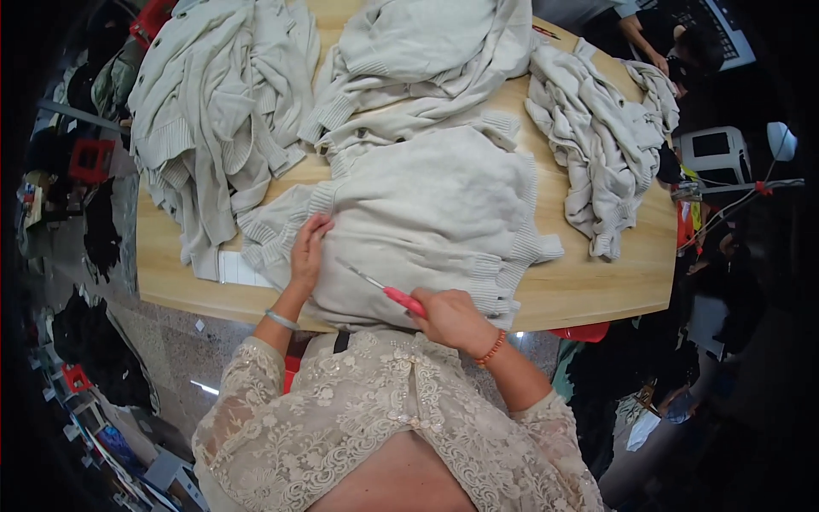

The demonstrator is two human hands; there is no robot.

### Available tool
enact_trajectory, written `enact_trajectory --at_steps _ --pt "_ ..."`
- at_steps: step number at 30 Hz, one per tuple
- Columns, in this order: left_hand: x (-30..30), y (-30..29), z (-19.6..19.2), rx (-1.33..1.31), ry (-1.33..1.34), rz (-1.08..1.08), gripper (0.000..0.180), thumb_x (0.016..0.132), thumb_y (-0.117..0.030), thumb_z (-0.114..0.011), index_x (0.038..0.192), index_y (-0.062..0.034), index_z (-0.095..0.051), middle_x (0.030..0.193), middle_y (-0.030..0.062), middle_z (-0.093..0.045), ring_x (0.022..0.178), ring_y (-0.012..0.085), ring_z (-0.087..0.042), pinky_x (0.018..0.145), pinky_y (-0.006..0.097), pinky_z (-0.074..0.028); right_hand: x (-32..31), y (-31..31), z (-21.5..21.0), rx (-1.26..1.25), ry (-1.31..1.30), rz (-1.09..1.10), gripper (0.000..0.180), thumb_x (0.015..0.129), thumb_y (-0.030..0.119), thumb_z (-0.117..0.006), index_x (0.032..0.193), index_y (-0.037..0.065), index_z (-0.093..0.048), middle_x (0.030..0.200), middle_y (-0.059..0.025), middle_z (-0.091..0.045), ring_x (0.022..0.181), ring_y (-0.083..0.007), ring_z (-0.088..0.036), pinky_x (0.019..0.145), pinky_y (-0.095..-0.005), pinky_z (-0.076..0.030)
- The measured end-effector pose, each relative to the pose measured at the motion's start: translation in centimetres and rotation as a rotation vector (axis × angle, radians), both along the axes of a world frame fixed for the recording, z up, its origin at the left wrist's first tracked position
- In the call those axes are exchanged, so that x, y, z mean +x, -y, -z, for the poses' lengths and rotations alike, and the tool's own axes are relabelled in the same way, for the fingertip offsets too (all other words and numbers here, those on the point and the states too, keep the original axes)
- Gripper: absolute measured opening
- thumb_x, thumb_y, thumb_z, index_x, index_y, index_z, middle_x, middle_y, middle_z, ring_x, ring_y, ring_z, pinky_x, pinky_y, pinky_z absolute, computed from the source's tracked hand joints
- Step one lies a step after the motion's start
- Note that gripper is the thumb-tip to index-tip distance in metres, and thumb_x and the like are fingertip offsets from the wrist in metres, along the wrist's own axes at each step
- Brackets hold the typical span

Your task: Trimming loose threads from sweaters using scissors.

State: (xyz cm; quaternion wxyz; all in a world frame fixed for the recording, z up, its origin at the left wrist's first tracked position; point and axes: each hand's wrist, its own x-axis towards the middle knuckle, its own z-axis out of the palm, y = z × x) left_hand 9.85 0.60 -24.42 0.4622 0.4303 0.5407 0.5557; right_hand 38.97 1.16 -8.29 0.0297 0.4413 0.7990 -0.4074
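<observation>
A cream knitted sweater (426,200) lies spread on the wooden table in front of me, with ribbed edges at its right side. My left hand (309,247) is at its left part by a ribbed band, fingers curled and closed on the knit; the thumb is hidden. Above the sweater's lower part, my right hand (452,320) grips a red-handled tool (401,299). Its thin metal shaft points up and left toward my left hand. Whether the tip touches the knit, I cannot tell.
Piles of cream knitwear lie at the table's left (222,111), far middle (426,51) and right (593,136). White paper (241,269) shows under the left garments. The table's front edge (597,316) is near my waist. Red stools stand left; another person's arm (641,38) shows far right.
</observation>
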Motion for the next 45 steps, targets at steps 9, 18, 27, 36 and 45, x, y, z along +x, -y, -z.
enact_trajectory --at_steps 9,18,27,36,45 --pt "-5.2 -5.3 -1.4 -0.238 -0.337 -0.050 0.020 0.093 -0.007 -0.057 0.113 -0.0026 -0.061 0.101 0.0057 -0.063 0.070 0.0108 -0.058 0.059 0.024 -0.051 4.3 -5.4 1.6 0.212 -0.031 0.334 0.023 0.085 0.028 -0.065 0.083 0.005 -0.063 0.071 -0.0198 -0.064 0.071 -0.0420 -0.063 0.066 -0.0508 -0.049" --pt "-2.2 -18.6 0.1 0.099 -1.224 0.110 0.050 0.076 0.004 -0.060 0.124 -0.0100 -0.055 0.119 0.0151 -0.053 0.111 0.0360 -0.050 0.095 0.042 -0.044 14.0 -21.6 5.4 0.595 0.147 0.684 0.029 0.082 0.031 -0.071 0.092 0.005 -0.063 0.076 -0.0216 -0.065 0.073 -0.0419 -0.063 0.066 -0.0502 -0.049" --pt "-1.9 -19.4 -1.5 0.048 -1.331 0.116 0.039 0.080 0.001 -0.055 0.117 -0.0104 -0.059 0.105 0.0104 -0.063 0.099 0.0315 -0.059 0.083 0.041 -0.051 12.4 -27.8 12.7 0.505 0.191 0.659 0.023 0.084 0.022 -0.065 0.096 0.003 -0.061 0.094 -0.0213 -0.065 0.089 -0.0408 -0.064 0.079 -0.0489 -0.050" --pt "-6.0 -15.2 -14.3 0.486 -1.208 -0.067 0.034 0.069 0.012 -0.057 0.096 -0.0062 -0.066 0.093 0.0084 -0.067 0.088 0.0298 -0.060 0.079 0.038 -0.048 19.3 -16.3 -4.3 0.495 -0.118 0.570 0.016 0.081 0.002 -0.066 0.098 0.002 -0.066 0.074 -0.0125 -0.059 0.065 -0.0245 -0.057 0.060 -0.0328 -0.044" --pt "-4.7 -0.4 -7.8 0.073 -1.025 0.401 0.039 0.070 0.005 -0.063 0.107 -0.0064 -0.059 0.102 0.0119 -0.056 0.099 0.0326 -0.056 0.082 0.040 -0.047 17.4 2.9 0.0 0.312 0.551 0.385 0.026 0.087 0.020 -0.067 0.097 0.001 -0.053 0.101 -0.0189 -0.054 0.082 -0.0421 -0.062 0.067 -0.0486 -0.051"
